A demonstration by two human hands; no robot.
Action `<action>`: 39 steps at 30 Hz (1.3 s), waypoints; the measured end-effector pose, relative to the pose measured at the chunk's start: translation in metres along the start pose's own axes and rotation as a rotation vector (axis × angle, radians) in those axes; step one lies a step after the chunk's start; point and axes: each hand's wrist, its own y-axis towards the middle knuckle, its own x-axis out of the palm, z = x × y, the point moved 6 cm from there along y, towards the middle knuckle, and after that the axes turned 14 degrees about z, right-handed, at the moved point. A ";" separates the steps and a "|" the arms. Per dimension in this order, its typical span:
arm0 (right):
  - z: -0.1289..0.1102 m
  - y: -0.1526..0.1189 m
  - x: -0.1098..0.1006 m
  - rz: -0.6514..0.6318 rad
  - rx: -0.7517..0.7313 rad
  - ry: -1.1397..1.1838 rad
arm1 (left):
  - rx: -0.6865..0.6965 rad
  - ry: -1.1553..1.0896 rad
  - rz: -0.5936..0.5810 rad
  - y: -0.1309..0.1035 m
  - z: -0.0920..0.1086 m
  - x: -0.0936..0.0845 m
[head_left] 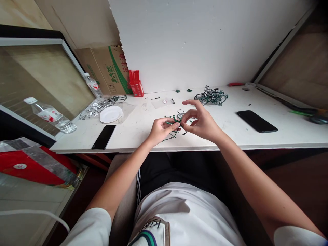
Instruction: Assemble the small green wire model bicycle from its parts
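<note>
Just above the front part of the table, my left hand (162,130) is closed in a pinch on a green model bicycle frame (173,135). Opposite it, my right hand (202,122) pinches with thumb and index finger at a tiny dark piece by the frame; its other fingers are raised, and the piece is too small to name. A small spoked wheel (180,115) and a thin black ring (180,111) show just behind the fingertips. Some finished-looking miniature bicycles (211,96) stand together farther back on the right.
Black phones lie left (104,137) and right (257,121) on the white table (138,136). At the left are a white plate (111,114), dark parts frames (112,100) and plastic bottles (55,117). A red box (136,84) and a cardboard box (106,70) stand behind.
</note>
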 end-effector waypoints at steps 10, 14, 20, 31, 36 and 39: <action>0.007 0.001 0.000 -0.039 0.028 0.068 | 0.006 0.012 -0.025 -0.001 0.000 0.001; 0.016 0.003 0.000 -0.053 0.056 0.105 | 0.008 0.013 -0.038 -0.002 0.002 0.002; 0.022 0.004 0.000 -0.088 0.083 0.195 | 0.020 0.035 -0.049 -0.002 0.001 0.001; 0.014 0.003 -0.005 -0.107 0.106 0.127 | 0.023 0.068 -0.073 -0.002 -0.004 0.000; 0.011 0.003 -0.008 -0.084 0.123 0.110 | 0.007 0.066 -0.069 -0.002 -0.004 -0.001; 0.011 0.003 -0.009 -0.070 0.128 0.113 | 0.002 0.069 -0.066 -0.002 -0.005 -0.001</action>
